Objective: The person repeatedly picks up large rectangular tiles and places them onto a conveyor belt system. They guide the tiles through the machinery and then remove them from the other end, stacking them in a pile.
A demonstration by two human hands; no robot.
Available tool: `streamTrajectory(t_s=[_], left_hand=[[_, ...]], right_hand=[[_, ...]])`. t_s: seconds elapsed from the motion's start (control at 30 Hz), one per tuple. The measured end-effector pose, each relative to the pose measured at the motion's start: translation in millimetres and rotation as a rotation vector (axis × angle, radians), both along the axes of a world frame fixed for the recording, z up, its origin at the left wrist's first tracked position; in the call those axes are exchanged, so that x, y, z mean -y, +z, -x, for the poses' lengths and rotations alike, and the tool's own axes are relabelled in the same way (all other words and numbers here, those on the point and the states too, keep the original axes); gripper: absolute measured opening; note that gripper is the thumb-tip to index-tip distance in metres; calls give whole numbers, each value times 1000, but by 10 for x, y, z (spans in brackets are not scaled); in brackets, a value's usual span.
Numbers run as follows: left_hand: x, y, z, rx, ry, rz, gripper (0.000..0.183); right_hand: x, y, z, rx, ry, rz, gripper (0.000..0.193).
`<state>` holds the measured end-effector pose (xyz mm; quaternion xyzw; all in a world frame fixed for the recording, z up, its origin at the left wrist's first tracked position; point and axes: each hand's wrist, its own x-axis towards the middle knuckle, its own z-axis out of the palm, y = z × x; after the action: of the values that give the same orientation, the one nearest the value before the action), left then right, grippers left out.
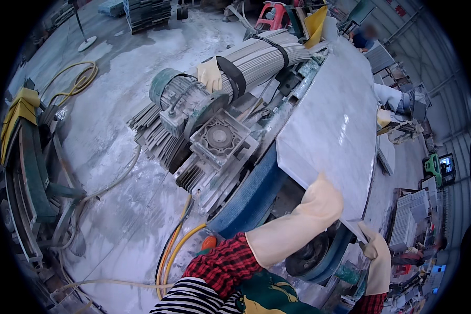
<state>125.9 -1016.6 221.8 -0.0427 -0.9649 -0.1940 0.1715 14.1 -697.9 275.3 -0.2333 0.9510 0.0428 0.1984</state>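
Observation:
A large, pale stone-like slab [340, 125] with a glossy face lies on a machine with a blue belt [251, 193]. My left hand [323, 198], in a long cream rubber glove, rests on the slab near its close edge. One finger stretches out over the surface; the others are blurred or hidden. At the near right corner, my right hand [374, 248] wears a matching glove, its fingers closed around the slab's edge. Red-and-black checked sleeves show behind both gloves.
Left of the slab stands a dusty motor [178, 99] with a gearbox [220, 136]. A loose cream glove [209, 74] lies beside a strapped grey ribbed bundle [267, 57]. Yellow hoses [180, 246] run along the wet floor. A person [363, 39] is beyond the far end.

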Motion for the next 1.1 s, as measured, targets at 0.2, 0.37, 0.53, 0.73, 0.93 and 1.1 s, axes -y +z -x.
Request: streamTrajectory(t_s=[0.2,0.37,0.53,0.73,0.93,1.1], left_hand=[[21,-29,3,65,-154,-71,17],[36,-69,2,11,-241,-65,19],[-9,-144,26,-55,-269,-216,23],[-124,-289,-41,-221,-172,-274,22],[28,-155,-196,4,-270,-366,21],[14,-116,-261,160,-133,-292,18]], right_hand=[[50,40,-29,34,4,-24,74],[132,43,-69,181,-166,157,73],[-2,-20,0,214,-228,216,71],[-26,-93,-82,329,-606,481,57],[382,-131,-338,340,-1042,812,42],[603,127,-534,256,-1060,672,34]])
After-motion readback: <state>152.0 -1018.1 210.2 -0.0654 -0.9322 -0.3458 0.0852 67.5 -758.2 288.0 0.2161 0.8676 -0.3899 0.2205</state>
